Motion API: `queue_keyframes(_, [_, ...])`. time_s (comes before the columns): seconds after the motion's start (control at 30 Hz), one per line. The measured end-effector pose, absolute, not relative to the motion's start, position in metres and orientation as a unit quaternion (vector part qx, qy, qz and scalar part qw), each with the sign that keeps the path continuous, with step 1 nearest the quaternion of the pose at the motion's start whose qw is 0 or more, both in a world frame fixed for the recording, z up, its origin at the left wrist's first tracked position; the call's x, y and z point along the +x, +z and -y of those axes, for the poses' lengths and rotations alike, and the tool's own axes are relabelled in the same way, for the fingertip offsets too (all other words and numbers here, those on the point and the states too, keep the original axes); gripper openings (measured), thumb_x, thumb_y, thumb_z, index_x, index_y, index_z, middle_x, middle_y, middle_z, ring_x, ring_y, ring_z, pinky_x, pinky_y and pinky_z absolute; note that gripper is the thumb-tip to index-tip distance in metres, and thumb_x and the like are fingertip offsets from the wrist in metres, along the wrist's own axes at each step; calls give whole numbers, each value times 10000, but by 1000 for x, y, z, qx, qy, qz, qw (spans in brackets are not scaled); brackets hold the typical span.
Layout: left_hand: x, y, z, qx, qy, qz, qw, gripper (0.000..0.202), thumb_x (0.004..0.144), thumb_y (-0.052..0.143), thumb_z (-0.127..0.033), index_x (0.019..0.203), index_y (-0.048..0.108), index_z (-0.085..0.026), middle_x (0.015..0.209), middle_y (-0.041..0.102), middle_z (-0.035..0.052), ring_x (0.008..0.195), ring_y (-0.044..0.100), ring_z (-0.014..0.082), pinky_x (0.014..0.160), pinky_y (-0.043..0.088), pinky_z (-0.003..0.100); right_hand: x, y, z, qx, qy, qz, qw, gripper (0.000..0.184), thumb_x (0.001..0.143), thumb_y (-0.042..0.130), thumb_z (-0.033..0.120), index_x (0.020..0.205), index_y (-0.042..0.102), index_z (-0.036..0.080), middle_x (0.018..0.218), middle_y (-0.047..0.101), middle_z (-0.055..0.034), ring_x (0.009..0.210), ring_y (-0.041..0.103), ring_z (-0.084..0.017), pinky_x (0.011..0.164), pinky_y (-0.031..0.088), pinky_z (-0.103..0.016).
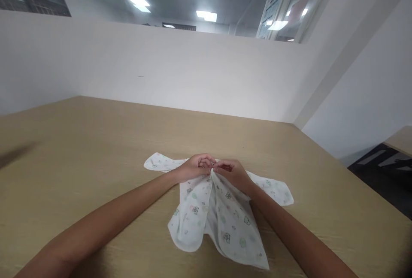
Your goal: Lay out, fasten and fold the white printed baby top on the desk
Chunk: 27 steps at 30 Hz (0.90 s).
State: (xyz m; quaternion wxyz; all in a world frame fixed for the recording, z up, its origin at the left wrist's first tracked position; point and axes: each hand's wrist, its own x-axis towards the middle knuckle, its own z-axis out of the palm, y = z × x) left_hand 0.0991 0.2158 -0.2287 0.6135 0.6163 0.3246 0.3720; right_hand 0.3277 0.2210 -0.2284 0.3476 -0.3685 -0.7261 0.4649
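A small white baby garment [219, 213] with little printed figures lies spread on the wooden table [96, 162], sleeves out to left and right. My left hand [196, 167] and my right hand [232, 173] meet at its upper middle, near the collar. Both have fingers curled, pinching the front edges of the cloth together. The two front panels hang open toward me below the hands.
White partition walls [180, 72] close off the table at the back and right. The table's right edge [370, 183] drops to a dark floor. A dark blurred shape [14, 155] lies at the far left of the table.
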Motion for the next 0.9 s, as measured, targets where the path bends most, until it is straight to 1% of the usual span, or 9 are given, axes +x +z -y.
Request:
queue_keyframes(0.13, [98,-234,-218,611,376,-316,620,459,749,883,-337,1131,692,-172,899,638,17,850,616,136,777,505,267,326,-232,-218,-362,463,723,362,294,906,741,465,963,809,185,987,761,-69,905,685,-220,804,521,-304])
queue_keyframes(0.27, [97,-235,-217,610,375,-312,624,469,756,887,-352,1146,694,-175,925,654,28,869,627,143,776,505,266,321,-235,-212,-383,436,713,394,295,899,734,454,947,796,169,933,753,-68,815,660,-201,740,507,-292])
queue_keyframes(0.43, [100,-230,-213,610,359,-332,624,482,832,847,-467,1176,695,-166,883,659,25,787,633,135,725,494,267,318,-241,-211,-394,404,720,403,287,912,692,443,943,780,171,906,748,-62,809,661,-212,717,502,-294])
queue_keyframes(0.53, [102,-232,-213,616,367,-339,609,485,782,902,-421,1145,708,-164,893,667,27,830,637,132,748,489,250,317,-242,-210,-408,370,725,414,242,875,708,398,924,779,172,855,737,-47,755,633,-194,685,474,-280])
queue_keyframes(0.63, [101,-237,-215,611,378,-345,604,507,744,929,-383,1147,710,-166,897,668,26,851,642,135,772,497,249,316,-240,-208,-412,357,724,422,209,870,692,361,922,766,172,856,733,-44,754,625,-186,682,459,-272])
queue_keyframes(0.77, [98,-241,-216,613,382,-330,608,524,776,902,-379,1214,699,-177,911,665,30,866,647,140,785,505,254,315,-236,-206,-401,364,724,427,201,913,657,360,943,743,180,886,729,-40,783,630,-178,699,458,-267])
queue_keyframes(0.9, [97,-244,-217,621,389,-329,595,513,798,879,-389,1226,688,-181,898,666,32,836,646,146,762,508,262,315,-236,-206,-389,372,717,443,168,901,662,339,920,710,179,903,722,-41,823,652,-181,750,483,-277])
